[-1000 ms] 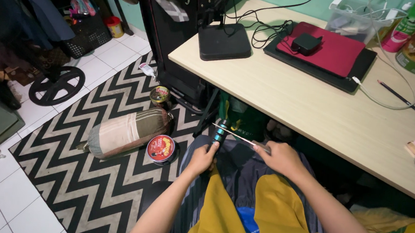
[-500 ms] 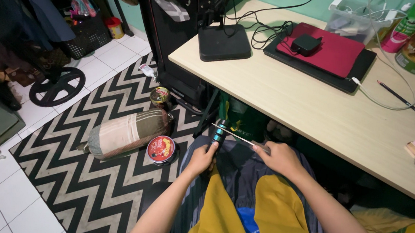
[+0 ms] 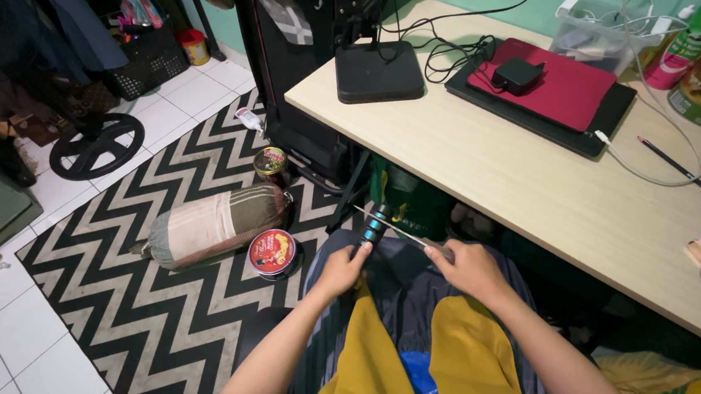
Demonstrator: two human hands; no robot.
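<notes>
I sit at a desk with both hands over my lap. My left hand [image 3: 343,270] grips the lower end of a small blue-and-black cylinder [image 3: 376,222], held upright. In my right hand [image 3: 466,269] is a thin silvery blade [image 3: 394,229] that points left and lies across the top of the cylinder. The two hands are a short way apart, just in front of the light wooden desk's edge [image 3: 532,224]. Dark cloth and yellow fabric cover my lap beneath them.
The desk carries a black box [image 3: 377,71], a red case on a black laptop [image 3: 555,92], a pencil [image 3: 671,164], cables and cans. On the zigzag rug [image 3: 109,303] lie a rolled bolster [image 3: 215,224] and two round tins [image 3: 271,252]. A black weight plate [image 3: 96,145] lies on the tiles.
</notes>
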